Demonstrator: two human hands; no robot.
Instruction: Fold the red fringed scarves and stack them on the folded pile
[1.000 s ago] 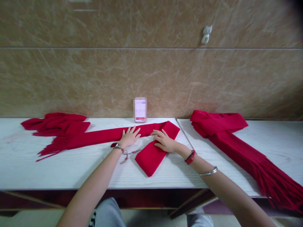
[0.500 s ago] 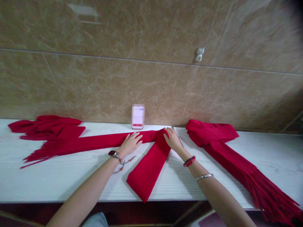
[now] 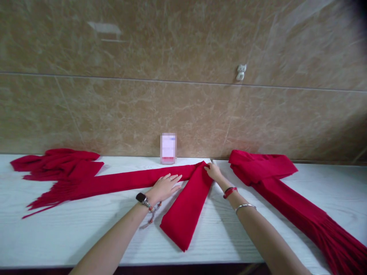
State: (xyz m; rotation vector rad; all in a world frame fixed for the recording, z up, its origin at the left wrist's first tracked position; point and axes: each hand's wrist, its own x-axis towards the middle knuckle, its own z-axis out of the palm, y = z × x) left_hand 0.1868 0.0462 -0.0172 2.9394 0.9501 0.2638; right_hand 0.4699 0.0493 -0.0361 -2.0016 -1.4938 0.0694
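Note:
A long red scarf (image 3: 123, 184) lies across the middle of the white tabletop, its fringe at the left. Toward its right end the scarf bends at a corner, and a folded flap (image 3: 186, 214) slants down to the front. My left hand (image 3: 165, 188) rests flat on the strip just left of the flap, fingers outstretched. At the bend, my right hand (image 3: 213, 172) pinches the flap's right edge; its fingertips are partly hidden. Bracelets are on both wrists, with a watch (image 3: 141, 197) on the left.
A phone (image 3: 168, 149) leans on the brown marble wall (image 3: 129, 118). A crumpled red cloth (image 3: 69, 160) lies at the left. Another red fringed scarf (image 3: 289, 198), folded over, lies at the right and reaches the front edge. A small white cat figure (image 3: 241, 71) is on the wall.
The view has tilted up, so everything sits lower. The scarf's bend and flap have shifted slightly right. My right fingers have closed on the edge; my left hand stays on the strip.

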